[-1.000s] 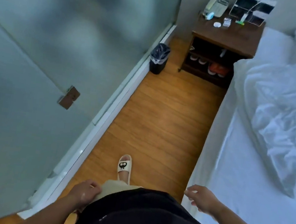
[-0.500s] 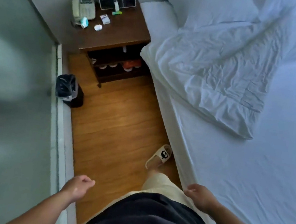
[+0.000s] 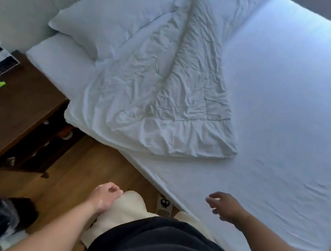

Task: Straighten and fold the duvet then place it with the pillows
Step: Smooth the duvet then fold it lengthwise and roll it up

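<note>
The person stands at the bedside. The crumpled white duvet (image 3: pixel 164 95) lies bunched on the bed (image 3: pixel 286 130) at twelve o'clock, its upper end overlapping the pillow (image 3: pixel 111 15) at eleven. The left hand (image 3: pixel 107 195) hangs by the thigh, fingers loosely curled on nothing. The right hand (image 3: pixel 225 207) hovers over the mattress edge at one o'clock, fingers relaxed and slightly spread, well apart from the duvet. A nightstand (image 3: pixel 21 110) stands at ten.
</note>
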Available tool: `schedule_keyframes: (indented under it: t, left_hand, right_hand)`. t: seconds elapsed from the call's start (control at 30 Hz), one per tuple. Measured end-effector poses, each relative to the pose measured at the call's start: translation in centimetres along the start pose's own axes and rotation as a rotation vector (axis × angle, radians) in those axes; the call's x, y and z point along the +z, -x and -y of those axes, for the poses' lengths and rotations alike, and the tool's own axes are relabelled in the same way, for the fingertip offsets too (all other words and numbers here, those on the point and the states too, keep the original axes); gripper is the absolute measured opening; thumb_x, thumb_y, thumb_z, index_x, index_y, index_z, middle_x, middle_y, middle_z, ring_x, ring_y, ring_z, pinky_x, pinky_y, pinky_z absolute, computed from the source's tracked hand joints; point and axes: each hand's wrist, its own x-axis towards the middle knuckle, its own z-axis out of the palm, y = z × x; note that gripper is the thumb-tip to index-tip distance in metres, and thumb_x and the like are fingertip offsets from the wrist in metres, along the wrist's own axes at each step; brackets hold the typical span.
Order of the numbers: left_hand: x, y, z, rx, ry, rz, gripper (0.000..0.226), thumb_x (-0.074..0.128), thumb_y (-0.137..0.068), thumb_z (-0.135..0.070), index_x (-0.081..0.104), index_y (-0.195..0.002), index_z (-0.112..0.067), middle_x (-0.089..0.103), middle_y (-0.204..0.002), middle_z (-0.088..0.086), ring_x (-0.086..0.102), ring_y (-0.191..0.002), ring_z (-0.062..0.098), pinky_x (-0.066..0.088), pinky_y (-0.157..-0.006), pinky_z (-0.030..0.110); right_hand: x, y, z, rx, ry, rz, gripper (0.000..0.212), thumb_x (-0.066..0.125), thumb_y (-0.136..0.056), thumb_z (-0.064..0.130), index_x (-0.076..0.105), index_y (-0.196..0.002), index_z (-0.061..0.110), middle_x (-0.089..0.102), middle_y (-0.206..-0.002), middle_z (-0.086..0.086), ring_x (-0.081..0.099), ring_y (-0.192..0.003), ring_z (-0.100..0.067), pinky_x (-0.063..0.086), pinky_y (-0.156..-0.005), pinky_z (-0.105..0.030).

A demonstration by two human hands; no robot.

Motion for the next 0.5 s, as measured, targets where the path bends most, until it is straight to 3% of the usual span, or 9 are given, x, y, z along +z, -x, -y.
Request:
schedule_keyframes:
  t: [0.17, 0.23, 0.33, 0.5]
  left_hand:
    - [-7.2, -8.2, -6.2, 0.088, -0.227, 0.111, 0.023, 0.058, -0.094, -0.047, 0.065, -0.106, -0.029, 0.068, -0.111, -0.004, 0.066, -0.097, 0.016, 0.055, -0.088, 0.034]
    - [-9.8, -11.1, -8.7, 0.099, -0.329, 0.163, 0.021, 0.057, -0.093, -0.047, 0.065, -0.101, -0.029, 0.069, -0.110, -0.003, 0.065, -0.096, 0.015, 0.054, -0.091, 0.036]
    - [-13.8, -14.6, -13.4, 0.141, -0.496, 0.246, 0.017, 0.055, -0.095, -0.045, 0.062, -0.096, -0.029, 0.068, -0.106, -0.003, 0.064, -0.096, 0.016, 0.050, -0.089, 0.033]
    - [-16.5, -20.5, -23.9, 0.260, -0.691, 0.271, 0.025, 0.060, -0.092, -0.048, 0.065, -0.103, -0.026, 0.061, -0.116, -0.002, 0.060, -0.102, 0.019, 0.046, -0.085, 0.032]
  right_hand:
    - [-1.5, -2.5, 2.2, 0.118, -0.213, -0.088, 0.034, 0.062, -0.097, 0.038, 0.063, -0.122, 0.016, 0.069, -0.111, -0.006, 0.069, -0.092, -0.021, 0.049, -0.067, -0.025]
    - [-1.3, -3.2, 3.2, 0.195, -0.291, -0.143, 0.036, 0.061, -0.097, 0.039, 0.064, -0.123, 0.013, 0.068, -0.114, -0.007, 0.067, -0.098, -0.023, 0.050, -0.074, -0.030]
    - [-0.9, -3.5, 5.5, 0.299, -0.454, -0.154, 0.032, 0.060, -0.098, 0.037, 0.064, -0.118, 0.012, 0.068, -0.106, -0.007, 0.068, -0.097, -0.028, 0.051, -0.072, -0.035]
    - [-2.2, -6.2, 8.7, 0.330, -0.690, -0.240, 0.036, 0.066, -0.093, 0.042, 0.066, -0.118, 0.016, 0.066, -0.123, -0.005, 0.065, -0.111, -0.025, 0.045, -0.080, -0.033]
